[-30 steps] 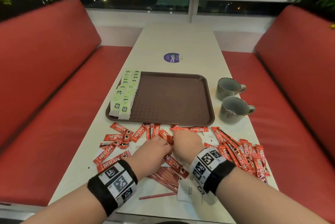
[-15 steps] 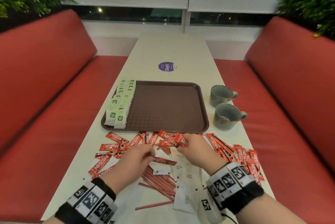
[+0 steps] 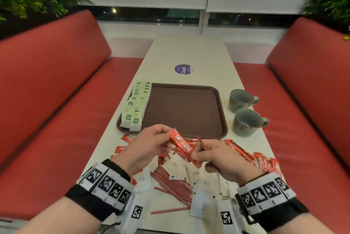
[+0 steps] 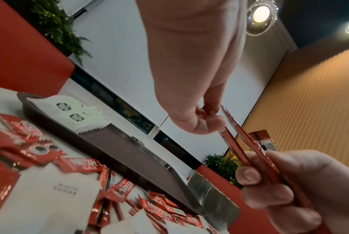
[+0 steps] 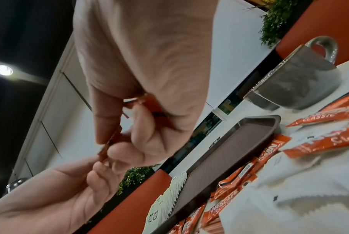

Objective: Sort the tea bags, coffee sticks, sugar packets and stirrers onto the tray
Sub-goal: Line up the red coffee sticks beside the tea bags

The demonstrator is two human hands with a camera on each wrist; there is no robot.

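Both hands are raised over the pile in front of the brown tray. My right hand grips the lower end of a small bunch of red Nescafe coffee sticks. My left hand pinches the upper end of the front stick. In the left wrist view the left hand meets the coffee sticks held by the right hand. Green tea bags lie in two rows along the tray's left side. White sugar packets and red-striped stirrers lie on the table under my hands.
Loose coffee sticks are scattered right and left of my hands along the tray's near edge. Two grey mugs stand right of the tray. Red bench seats run along both sides of the white table.
Both hands have risen from the pile on the table. The right hand took up coffee sticks, and the left hand came over and now pinches their upper end.
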